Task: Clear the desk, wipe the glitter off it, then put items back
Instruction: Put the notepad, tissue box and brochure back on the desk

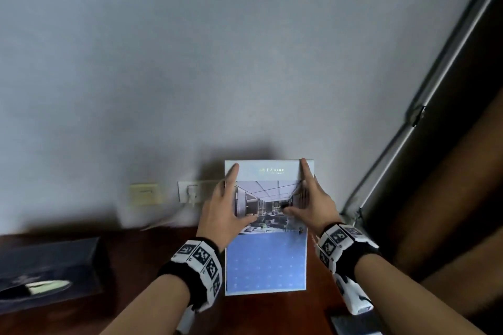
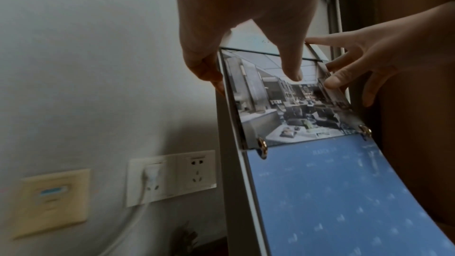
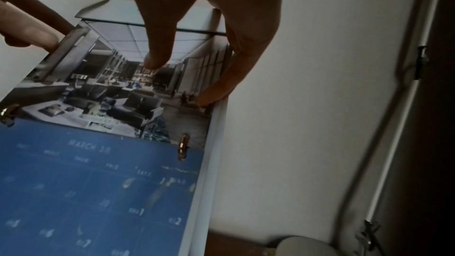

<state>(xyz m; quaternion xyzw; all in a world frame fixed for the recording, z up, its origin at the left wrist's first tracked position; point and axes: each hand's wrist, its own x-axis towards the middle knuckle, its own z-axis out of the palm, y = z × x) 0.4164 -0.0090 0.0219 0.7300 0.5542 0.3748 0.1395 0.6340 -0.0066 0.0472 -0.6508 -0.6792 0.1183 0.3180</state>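
A desk calendar (image 1: 266,261) stands upright near the wall at the back of the dark wooden desk (image 1: 141,266). It shows an interior photo on top and a blue March page hanging below on two gold rings. My left hand (image 1: 220,207) grips its left edge, thumb on the photo and fingers behind. My right hand (image 1: 310,198) grips the right edge the same way. The left wrist view shows the calendar (image 2: 320,192) with its blue page curving outward. The right wrist view shows the calendar (image 3: 98,182) with my right thumb pressed on the photo.
A dark tissue box (image 1: 49,269) lies on the desk at the left. On the wall behind are a white socket with a plug and cord (image 1: 190,193) and a yellowish plate (image 1: 144,193). A window frame (image 1: 435,90) runs up the right side. A dark flat object (image 1: 353,321) lies at the near right.
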